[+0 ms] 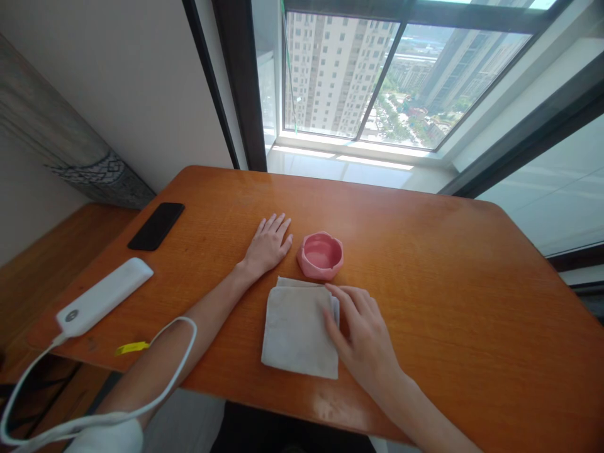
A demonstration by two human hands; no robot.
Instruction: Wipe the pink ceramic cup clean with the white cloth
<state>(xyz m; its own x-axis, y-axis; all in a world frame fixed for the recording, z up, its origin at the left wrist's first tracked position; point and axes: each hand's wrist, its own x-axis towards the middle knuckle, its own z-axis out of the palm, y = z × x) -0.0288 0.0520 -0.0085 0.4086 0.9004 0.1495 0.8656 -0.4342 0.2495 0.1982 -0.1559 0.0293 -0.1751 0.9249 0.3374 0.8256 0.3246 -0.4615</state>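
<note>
Folded cloth (299, 330) under R hand (361, 321), pink dish (321, 255) just beyond

Far L: grey curtain (78, 132), soft hanging folds, darker patterned band nr the bottom. Then, on the table (472, 270) (smooth orange-brown wood w/ fine grain, rounded corners), a phone (156, 226): thin, flat, black rect. Below it, a white power-bank-like block (106, 296), long w/ rounded corners, round dark mark nr its lower end. White cable (191, 343) runs from that end & loops over the L forearm; yellow tag (132, 348) on it.

L hand (268, 245) is palm down on the wood, open, fingers slightly spread, holding nothing, just L of the dish.

Cloth: off-white, matte fabric, folded to a rough square, layers peeking out at top & R edges; lies flat nr the table's front edge, in front of the dish. Dish is squat, w/ smooth faceted sides, wavy rim & round hollow.

R hand is at the cloth's R edge, fingers loosely bent, thumb over the fabric. Thumb's blurry, so can't tell if it's pinching or just resting.

Behind: dark-framed window (340, 75), glass panes, high-rises outside.
</note>
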